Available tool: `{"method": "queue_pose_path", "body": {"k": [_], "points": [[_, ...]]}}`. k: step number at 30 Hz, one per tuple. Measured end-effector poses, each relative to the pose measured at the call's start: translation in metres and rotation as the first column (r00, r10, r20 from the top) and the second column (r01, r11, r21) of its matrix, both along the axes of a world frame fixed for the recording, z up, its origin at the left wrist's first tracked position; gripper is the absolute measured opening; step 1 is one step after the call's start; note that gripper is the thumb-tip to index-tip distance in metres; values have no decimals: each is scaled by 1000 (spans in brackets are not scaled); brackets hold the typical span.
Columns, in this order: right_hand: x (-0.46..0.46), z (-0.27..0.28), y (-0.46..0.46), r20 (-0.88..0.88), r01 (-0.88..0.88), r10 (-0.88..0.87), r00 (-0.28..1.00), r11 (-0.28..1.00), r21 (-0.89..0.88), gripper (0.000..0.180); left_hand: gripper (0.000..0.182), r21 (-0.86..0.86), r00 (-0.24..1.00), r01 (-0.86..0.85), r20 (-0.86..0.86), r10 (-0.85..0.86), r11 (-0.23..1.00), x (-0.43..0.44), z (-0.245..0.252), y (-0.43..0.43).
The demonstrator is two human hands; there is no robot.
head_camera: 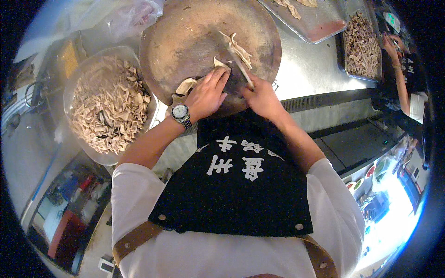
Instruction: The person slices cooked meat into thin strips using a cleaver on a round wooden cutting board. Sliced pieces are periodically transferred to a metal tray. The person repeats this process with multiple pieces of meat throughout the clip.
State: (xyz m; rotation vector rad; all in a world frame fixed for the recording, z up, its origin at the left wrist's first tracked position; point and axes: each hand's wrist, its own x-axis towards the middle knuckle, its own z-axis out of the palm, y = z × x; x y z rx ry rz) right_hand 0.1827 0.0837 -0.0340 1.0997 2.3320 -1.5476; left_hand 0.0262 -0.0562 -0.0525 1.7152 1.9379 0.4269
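Note:
On a round wooden chopping block [194, 41], my left hand [207, 93] presses down a piece of pale sliced meat or tripe [221, 65], the fingers together over it. A second pale piece [186, 86] lies beside that hand, near the block's left edge. My right hand [262, 95] grips the handle of a knife [236, 58], whose blade points away from me, seen edge-on. Cut strips [240, 50] lie along the blade's right side. Exactly what the food is, I cannot tell.
A large clear tub [107, 107] of cut strips stands left of the block, below a plastic bag [134, 19]. At the upper right are a metal tray [313, 29] with pale pieces and another tray [362, 48] full of strips. A co-worker's arm [399, 76] shows at the far right.

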Motion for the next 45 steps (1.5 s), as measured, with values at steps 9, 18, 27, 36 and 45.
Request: {"method": "queue_pose_path", "body": {"k": [9, 18, 27, 36, 45], "points": [[49, 65, 6, 158, -56, 79, 984, 987, -149, 58, 45, 96, 998, 66, -16, -65, 993, -36, -4, 0], [56, 48, 6, 103, -41, 57, 993, 987, -155, 63, 22, 220, 986, -147, -45, 161, 964, 2, -27, -2], [62, 31, 25, 63, -67, 77, 995, 986, -150, 61, 17, 194, 804, -594, 171, 569, 781, 31, -19, 6], [58, 23, 46, 52, -144, 152, 987, 981, -132, 56, 38, -335, 688, -471, 440, 577, 816, -42, -4, 18], [57, 34, 42, 17, -154, 157, 987, 982, -108, 58, 14, 237, 809, -427, -331, 486, 873, 2, -28, 2]]}}
